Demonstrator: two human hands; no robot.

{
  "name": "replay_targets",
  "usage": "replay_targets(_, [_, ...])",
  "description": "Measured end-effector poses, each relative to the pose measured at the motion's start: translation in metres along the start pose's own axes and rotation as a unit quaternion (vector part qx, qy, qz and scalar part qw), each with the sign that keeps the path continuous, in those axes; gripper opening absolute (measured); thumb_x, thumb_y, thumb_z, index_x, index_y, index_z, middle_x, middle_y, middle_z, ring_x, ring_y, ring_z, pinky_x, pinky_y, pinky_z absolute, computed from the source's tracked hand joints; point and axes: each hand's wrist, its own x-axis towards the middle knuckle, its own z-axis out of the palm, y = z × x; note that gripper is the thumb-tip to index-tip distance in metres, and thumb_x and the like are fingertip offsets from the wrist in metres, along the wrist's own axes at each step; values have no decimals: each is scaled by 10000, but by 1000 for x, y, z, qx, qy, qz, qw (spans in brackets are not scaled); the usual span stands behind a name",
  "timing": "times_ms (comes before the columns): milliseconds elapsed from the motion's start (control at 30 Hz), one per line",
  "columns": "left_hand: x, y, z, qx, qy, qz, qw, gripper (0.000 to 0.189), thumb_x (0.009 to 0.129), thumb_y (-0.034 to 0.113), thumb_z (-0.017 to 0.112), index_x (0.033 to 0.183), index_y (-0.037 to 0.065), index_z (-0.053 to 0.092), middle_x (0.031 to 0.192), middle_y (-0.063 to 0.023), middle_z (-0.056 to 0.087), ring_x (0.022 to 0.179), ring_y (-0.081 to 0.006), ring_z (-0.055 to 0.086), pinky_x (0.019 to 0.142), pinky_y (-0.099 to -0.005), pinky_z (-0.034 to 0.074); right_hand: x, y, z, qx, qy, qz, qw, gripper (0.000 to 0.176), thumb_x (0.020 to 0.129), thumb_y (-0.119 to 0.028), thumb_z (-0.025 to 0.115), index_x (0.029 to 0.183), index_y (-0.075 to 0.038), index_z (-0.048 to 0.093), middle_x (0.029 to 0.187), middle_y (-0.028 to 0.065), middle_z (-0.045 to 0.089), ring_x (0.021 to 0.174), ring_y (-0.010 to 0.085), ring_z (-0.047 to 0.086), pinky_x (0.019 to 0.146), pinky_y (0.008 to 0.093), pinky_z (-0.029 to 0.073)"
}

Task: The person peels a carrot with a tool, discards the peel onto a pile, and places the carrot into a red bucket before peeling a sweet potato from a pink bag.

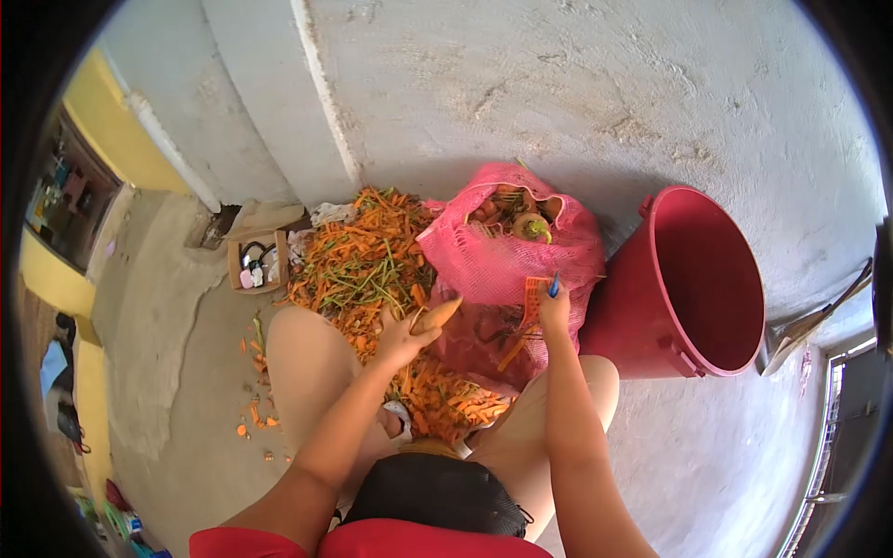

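Above the right edge of the peelings [358, 256], 1 carrot [437, 317] is gripped by the left hand [398, 339]; over the pink sack [479, 256], a blue tool [554, 285] is gripped by the right hand [554, 309]. Were the left grip loosened, the carrot could be dropped.

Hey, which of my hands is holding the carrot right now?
Your left hand: it grips the carrot, while your right hand holds a small blue thing instead.
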Motion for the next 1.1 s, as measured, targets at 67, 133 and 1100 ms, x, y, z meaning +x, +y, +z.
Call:
replay_targets(67, [-11, -13, -4, 231, 85, 2, 969, 453, 694, 398, 614, 1049, 125, 539, 1321, -116, 137, 1189, -380, 147, 931, -557, 144, -9, -4, 1, -76, 63, -106, 989, 250, 760, -155, 559, 932, 21, 513, 1026, 137, 438, 813, 259, 480, 754, 307, 375])
replay_targets(133, [-22, -19, -7, 318, 125, 34, 939, 423, 670, 407, 628, 1001, 148, 577, 1341, -92, 57, 1200, -400, 69, 942, -562, 93, -29, -23, -2, -102, 105, -162, 976, 231, 755, -149, 560, 911, 15, 516, 1000, 138, 441, 822, 275, 479, 764, 317, 372])
replay_targets(1100, [-39, -51, -29, -175, -59, -106, 977, 336, 715, 235, 618, 953, 11, 541, 831, -147, 545, 768, -271, 522, 711, -352, 414, -167, -84, 44, 119, -291, 24, 949, 177, 820, -103, 492, 964, 0, 509, 954, 50, 496, 912, 171, 456, 825, 286, 343])
